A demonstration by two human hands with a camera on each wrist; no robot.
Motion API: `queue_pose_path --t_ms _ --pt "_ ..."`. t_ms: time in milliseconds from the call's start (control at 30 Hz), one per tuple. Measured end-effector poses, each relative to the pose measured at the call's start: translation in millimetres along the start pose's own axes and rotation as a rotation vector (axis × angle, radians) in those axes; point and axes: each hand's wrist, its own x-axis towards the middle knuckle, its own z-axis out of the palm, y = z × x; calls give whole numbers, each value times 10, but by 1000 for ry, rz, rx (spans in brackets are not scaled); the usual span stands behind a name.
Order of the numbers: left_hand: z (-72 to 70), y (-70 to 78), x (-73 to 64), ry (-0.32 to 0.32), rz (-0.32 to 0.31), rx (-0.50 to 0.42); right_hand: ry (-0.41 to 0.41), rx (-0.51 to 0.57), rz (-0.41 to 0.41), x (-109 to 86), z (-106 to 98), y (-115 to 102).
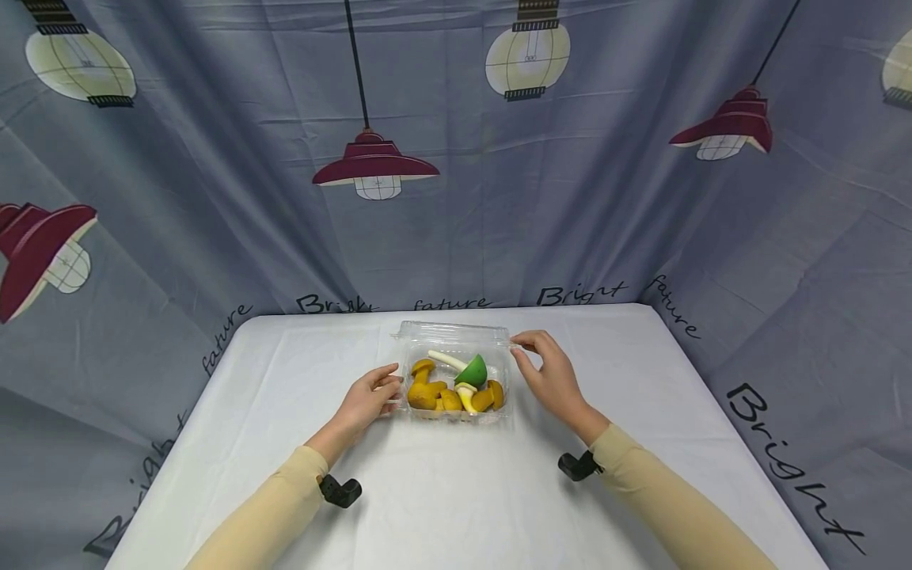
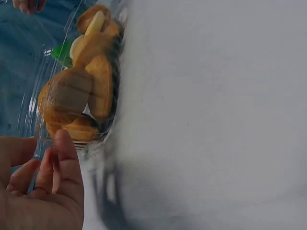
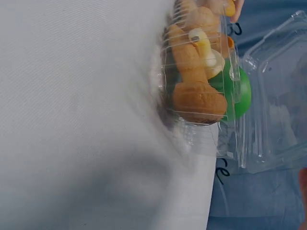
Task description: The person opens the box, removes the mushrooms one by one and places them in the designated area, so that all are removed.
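Observation:
A clear plastic clamshell container (image 1: pixel 456 417) sits on the table, its lid (image 1: pixel 452 331) raised at the back. Inside are several brown mushrooms (image 1: pixel 422 394), a smaller yellow-and-white mushroom (image 1: pixel 466 396) and a green-capped one (image 1: pixel 473 370) with a long white stem (image 1: pixel 446 360). My left hand (image 1: pixel 366 401) is at the container's left end, fingers loosely extended and fingertips right at the wall. On the other side, my right hand (image 1: pixel 552 378) pinches the lid's right edge between thumb and forefinger. The right wrist view shows only a sliver of this hand.
A white cloth covers the table (image 1: pixel 442 499). Behind and around it hangs a grey-blue curtain (image 1: pixel 456 245) printed with lamps and lettering. Each wrist carries a small black camera mount, such as the one on the right (image 1: pixel 579 465).

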Motion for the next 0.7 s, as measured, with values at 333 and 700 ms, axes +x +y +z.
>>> queue_pose_path --t_ms 333,700 --pt "-40 19 94 -13 4 -21 -12 51 159 102 45 94" --pt "-40 11 91 -96 -51 -61 -34 176 324 206 93 219"
